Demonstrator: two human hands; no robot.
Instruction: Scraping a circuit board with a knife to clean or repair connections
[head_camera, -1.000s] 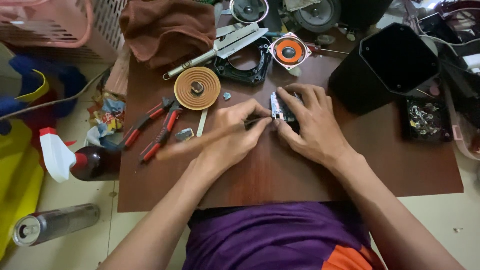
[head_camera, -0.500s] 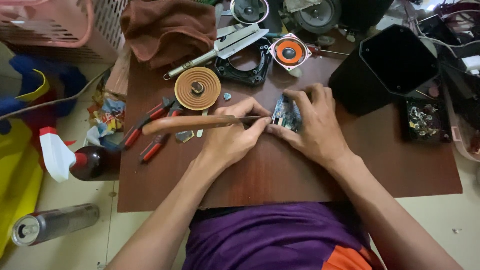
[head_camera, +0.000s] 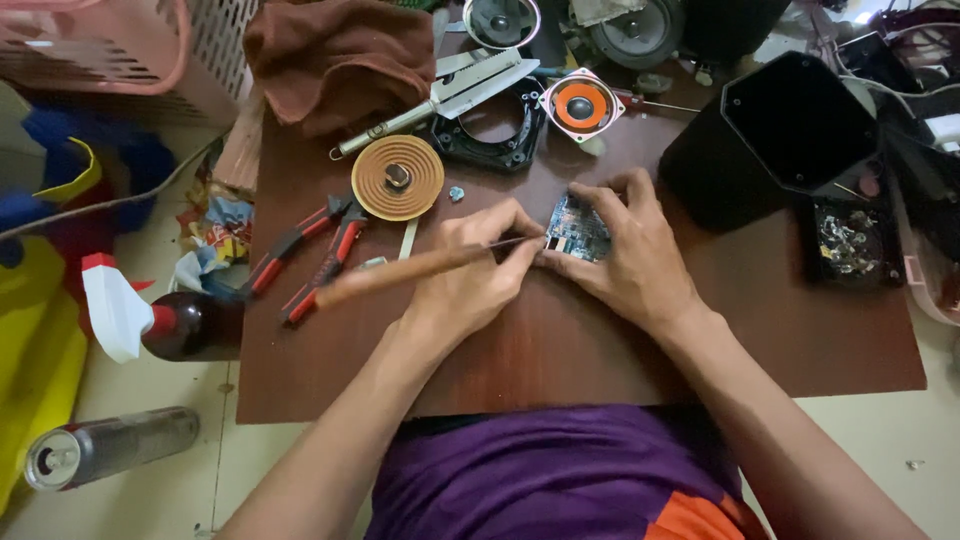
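A small blue circuit board (head_camera: 578, 228) sits on the brown table (head_camera: 560, 350), near its middle toward twelve o'clock. The right hand (head_camera: 628, 255) is closed around the board's right side, fingers curled over its top edge, pinning it down. The left hand (head_camera: 478, 268) is pinched tight on a wooden-handled screwdriver (head_camera: 400, 273), whose thin metal tip touches the board's left edge while the handle trails off toward nine o'clock.

The step in hand looks like prying or undoing something at that edge; the next move probably calls for steady pressure on the tip and a firm hold on the board so it does not skid.

At ten o'clock lie a flat copper coil (head_camera: 397, 177) and red-handled pliers (head_camera: 300, 250); at twelve, an orange-centred speaker (head_camera: 582, 104); at two, a black speaker box (head_camera: 760, 135).

The exact spot under the tip is too small to make out, and the right palm hides much of the board.
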